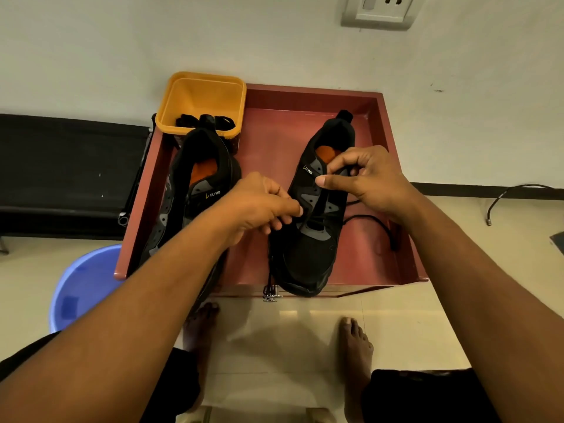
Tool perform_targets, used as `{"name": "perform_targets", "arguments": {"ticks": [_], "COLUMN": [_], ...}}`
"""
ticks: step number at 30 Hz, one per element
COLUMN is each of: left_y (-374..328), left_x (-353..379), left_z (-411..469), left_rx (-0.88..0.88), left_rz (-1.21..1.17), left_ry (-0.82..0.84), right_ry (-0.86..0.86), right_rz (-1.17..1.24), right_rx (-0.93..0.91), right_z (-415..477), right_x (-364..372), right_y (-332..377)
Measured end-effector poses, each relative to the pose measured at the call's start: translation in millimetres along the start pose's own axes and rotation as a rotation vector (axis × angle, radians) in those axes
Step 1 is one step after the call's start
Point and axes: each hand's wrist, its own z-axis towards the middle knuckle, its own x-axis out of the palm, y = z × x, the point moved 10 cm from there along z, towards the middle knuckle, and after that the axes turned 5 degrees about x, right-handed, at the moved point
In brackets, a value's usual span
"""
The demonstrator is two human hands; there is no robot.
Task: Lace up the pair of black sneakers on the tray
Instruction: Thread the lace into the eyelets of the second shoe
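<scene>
**Both hands pinch the lace on the right-hand sneaker**

Nearest the camera, 2 bare feet stand on a pale tiled floor, and both forearms reach forward over them to a red-brown tray. A blue basin sits on the floor at the tray's near left corner.

The left hand has its fingers curled in, thumb and forefinger pinched on the lace at the left eyelet row of the right-hand sneaker. The right hand is curled too, its thumb and forefinger pinching the lace at the upper right eyelets. A slack loop of lace lies on the tray floor just right of that sneaker, whose toe points at the near edge.

The second black sneaker lies along the tray's left side, unlaced, its front half hidden under the left forearm.

Behind it, at the far left corner, stands a yellow tub holding more black laces. A wall socket shows beyond.
</scene>
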Motion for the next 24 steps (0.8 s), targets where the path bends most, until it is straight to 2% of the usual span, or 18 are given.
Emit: {"name": "perform_targets", "arguments": {"ticks": [4, 7, 11, 13, 16, 20, 24], "left_y": [-14.0, -11.9, -19.8, -25.2, -23.1, -25.9, -33.5], "left_x": [2.9, -15.9, -6.2, -8.4, -28.3, -12.5, -13.6], "left_z": [2.1, 5.3, 1.5, 0.9, 4.8, 1.8, -2.9], "left_rx": [0.172, 0.174, 0.254, 0.315, 0.309, 0.348, 0.405], "left_rz": [0.022, 0.039, 0.095, 0.158, 0.204, 0.265, 0.331], "left_ry": [-0.072, -0.134, -0.048, -0.087, -0.181, -0.069, -0.102], "right_ry": [0.002, 0.004, 0.002, 0.003, -0.004, -0.008, -0.001], "right_rz": [0.017, 0.023, 0.016, 0.014, 0.002, 0.000, -0.005], "right_rx": [0.007, 0.005, -0.002, 0.004, 0.003, 0.000, -0.001], "right_z": [2.3, 2.4, 3.2, 3.3, 3.5, 3.2, 2.7], "right_x": [0.9, 2.9, 3.4, 3.4, 3.3, 3.9, 4.8], "right_y": [-0.4, -0.5, -0.9, -1.4, -2.1, -2.1, -0.5]}}
